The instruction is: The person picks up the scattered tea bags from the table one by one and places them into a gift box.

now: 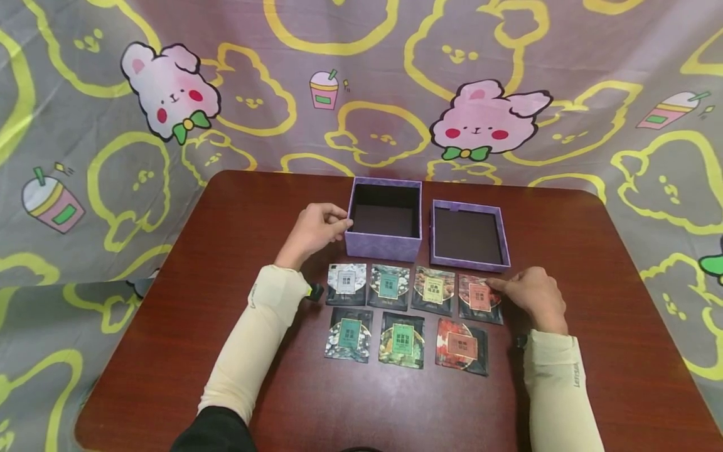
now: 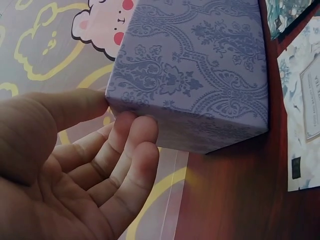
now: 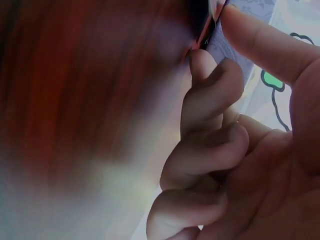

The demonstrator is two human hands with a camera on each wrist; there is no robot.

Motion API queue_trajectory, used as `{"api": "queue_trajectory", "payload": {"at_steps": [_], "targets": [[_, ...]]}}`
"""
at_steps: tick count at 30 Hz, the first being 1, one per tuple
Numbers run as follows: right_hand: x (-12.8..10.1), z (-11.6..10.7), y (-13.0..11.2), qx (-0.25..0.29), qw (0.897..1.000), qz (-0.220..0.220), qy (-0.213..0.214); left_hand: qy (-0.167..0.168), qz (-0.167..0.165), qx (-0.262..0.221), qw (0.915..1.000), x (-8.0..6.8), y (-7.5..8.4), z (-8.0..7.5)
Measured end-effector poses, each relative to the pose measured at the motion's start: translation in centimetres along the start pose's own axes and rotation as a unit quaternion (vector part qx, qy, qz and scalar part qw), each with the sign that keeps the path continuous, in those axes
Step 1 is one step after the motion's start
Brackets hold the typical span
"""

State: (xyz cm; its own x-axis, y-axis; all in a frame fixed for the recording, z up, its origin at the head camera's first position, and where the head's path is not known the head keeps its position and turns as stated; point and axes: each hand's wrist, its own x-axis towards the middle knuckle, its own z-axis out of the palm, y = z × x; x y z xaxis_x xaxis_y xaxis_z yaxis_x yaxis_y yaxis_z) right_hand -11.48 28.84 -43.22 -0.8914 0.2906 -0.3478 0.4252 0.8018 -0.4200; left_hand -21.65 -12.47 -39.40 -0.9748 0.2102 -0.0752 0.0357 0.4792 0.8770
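An open purple patterned box stands at the middle back of the brown table, with its lid lying upturned to its right. My left hand rests against the box's left wall. In the left wrist view the thumb and relaxed fingers touch a lower corner of the box. Seven flat sachets lie in two rows in front of the box. My right hand pinches the far right edge of the red sachet that ends the top row. The right wrist view shows thumb and forefinger closed on the red sachet's thin edge.
A white sachet, a teal one and a yellow one fill out the top row. The bottom row holds three more. A cartoon-print cloth hangs behind and around the table.
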Motion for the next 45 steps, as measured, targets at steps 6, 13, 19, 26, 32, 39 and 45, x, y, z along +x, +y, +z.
{"api": "queue_trajectory", "payload": {"at_steps": [6,13,19,26,32,39,45], "targets": [[0.0,0.2,-0.3,0.008,1.0,0.015,-0.003,-0.005,-0.003,-0.014,0.9999,0.0,0.1,0.0],[0.1,0.2,-0.2,0.024,1.0,0.011,-0.006,-0.01,-0.003,-0.03,0.9995,0.2,0.1,0.1],[0.1,0.3,0.0,0.048,0.999,-0.017,-0.009,-0.008,0.002,-0.032,0.9994,0.3,0.0,0.1],[-0.2,0.4,0.1,0.1,0.994,-0.041,-0.012,-0.011,0.003,-0.03,0.9995,0.3,-0.1,0.1],[-0.3,0.2,-0.1,0.105,0.992,-0.065,-0.011,-0.014,0.001,-0.033,0.9994,0.2,0.0,0.1],[-0.1,0.1,0.3,0.11,0.989,-0.093,-0.03,-0.021,-0.003,-0.036,0.9991,0.2,-0.1,0.0],[0.0,-0.7,0.5,0.108,0.985,-0.133,-0.036,-0.019,-0.003,-0.04,0.999,0.3,-0.1,-0.1]]}}
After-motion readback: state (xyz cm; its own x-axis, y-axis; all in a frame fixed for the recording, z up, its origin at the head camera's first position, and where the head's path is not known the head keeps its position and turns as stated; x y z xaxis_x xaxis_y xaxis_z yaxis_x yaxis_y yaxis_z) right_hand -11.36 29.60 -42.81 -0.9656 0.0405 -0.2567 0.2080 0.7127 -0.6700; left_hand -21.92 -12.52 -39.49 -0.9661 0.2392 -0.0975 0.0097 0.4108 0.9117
